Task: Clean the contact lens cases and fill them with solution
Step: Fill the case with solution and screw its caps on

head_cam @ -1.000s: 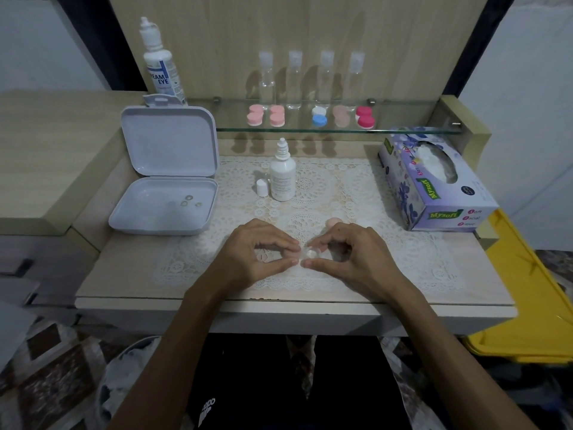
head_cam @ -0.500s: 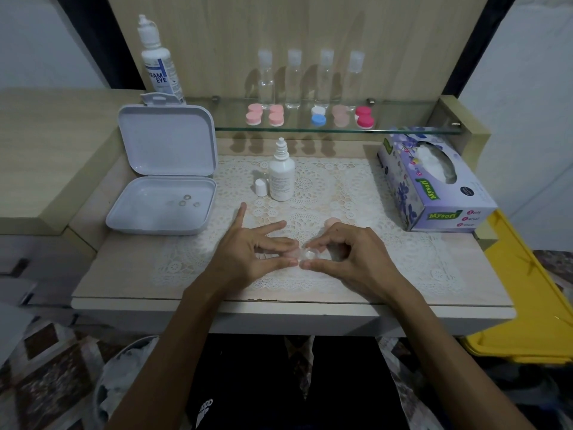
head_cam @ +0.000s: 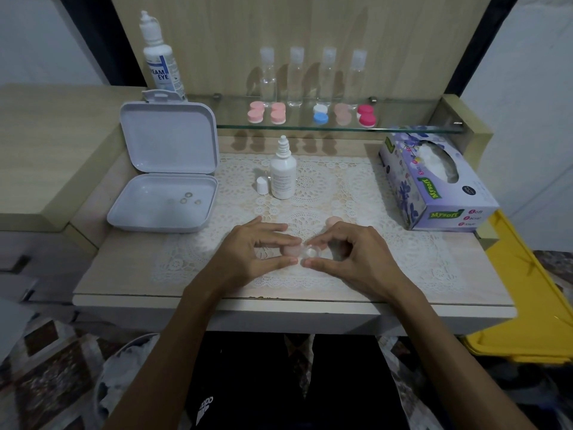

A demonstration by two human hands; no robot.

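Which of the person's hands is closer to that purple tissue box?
The right hand. It sits just left of the tissue box, nearer the table's front; the left hand lies farther left, beyond the lens case.

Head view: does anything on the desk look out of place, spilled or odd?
Nothing spilled. The small bottle stands open, its cap beside it on the lace mat. A few loose lenses lie in the open white box. Both hands pinch one case.

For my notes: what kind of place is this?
Probably a home vanity desk: a white lace mat on the wooden top, a glass shelf with coloured lens cases, and a purple tissue box.
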